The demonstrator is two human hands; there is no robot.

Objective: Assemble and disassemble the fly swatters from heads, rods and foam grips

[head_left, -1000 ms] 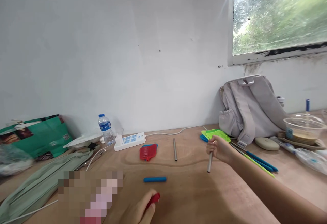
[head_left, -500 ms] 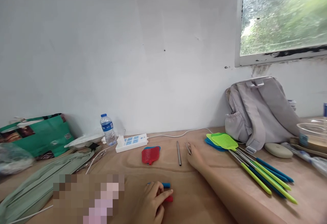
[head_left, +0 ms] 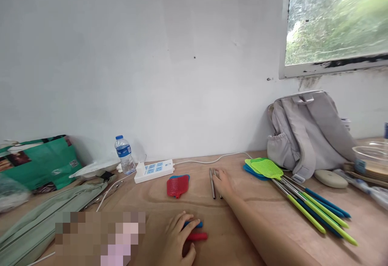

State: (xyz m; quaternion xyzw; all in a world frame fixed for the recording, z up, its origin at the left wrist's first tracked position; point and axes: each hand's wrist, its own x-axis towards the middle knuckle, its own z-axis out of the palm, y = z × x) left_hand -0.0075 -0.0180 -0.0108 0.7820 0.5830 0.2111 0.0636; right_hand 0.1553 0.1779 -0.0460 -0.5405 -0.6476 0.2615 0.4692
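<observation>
My left hand (head_left: 181,235) rests low in the middle of the table, its fingers spread over a blue handle (head_left: 198,224) and a red handle (head_left: 198,237). Part of each handle is hidden under the fingers. Further off, my right hand (head_left: 223,183) has its fingers closed on a thin metal tube (head_left: 221,196), mostly covered by the hand. Just left of it, nearly parallel, lies another metal tube (head_left: 212,185). A red fly swatter head (head_left: 177,186) lies left of the tubes, partly over a blue swatter head (head_left: 187,177).
Several fly swatters with green heads (head_left: 266,168) and long handles lie at the right, before a grey backpack (head_left: 306,132). A white power strip (head_left: 155,170) and a water bottle (head_left: 125,155) stand at the back left. A green bag (head_left: 42,163) is at far left.
My right hand has moved left, bringing its tube beside the other one. My left hand's fingers have spread, and more of the red handle shows.
</observation>
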